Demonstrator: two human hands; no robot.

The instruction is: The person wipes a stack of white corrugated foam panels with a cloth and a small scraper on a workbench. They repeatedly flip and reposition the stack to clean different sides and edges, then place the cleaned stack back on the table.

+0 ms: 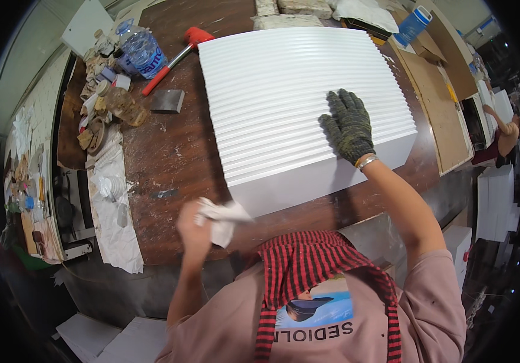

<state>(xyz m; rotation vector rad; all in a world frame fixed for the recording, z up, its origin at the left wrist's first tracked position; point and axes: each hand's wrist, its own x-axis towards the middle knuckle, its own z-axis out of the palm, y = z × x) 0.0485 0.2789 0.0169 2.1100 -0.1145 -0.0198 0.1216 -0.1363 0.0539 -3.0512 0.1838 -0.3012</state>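
Observation:
A large white block (296, 115) with a ridged top and a smooth near side lies on the brown table. On its ridged top, toward the right, rests my right hand (349, 128) in a dark knitted glove, with the fingers spread. My bare left hand (195, 228) is at the block's near left corner, somewhat blurred. Its fingers are closed on a crumpled white cloth (222, 213), which reaches toward the block's smooth side; whether the two touch I cannot tell.
A red-headed mallet (196, 37) and a grey metal block (167, 101) lie left of the white block. Farther left are a large plastic bottle (142, 51) and a jar (121, 104). Cardboard (432, 109) and a blue bottle (413, 25) are at the right; another person (505, 136) is beyond.

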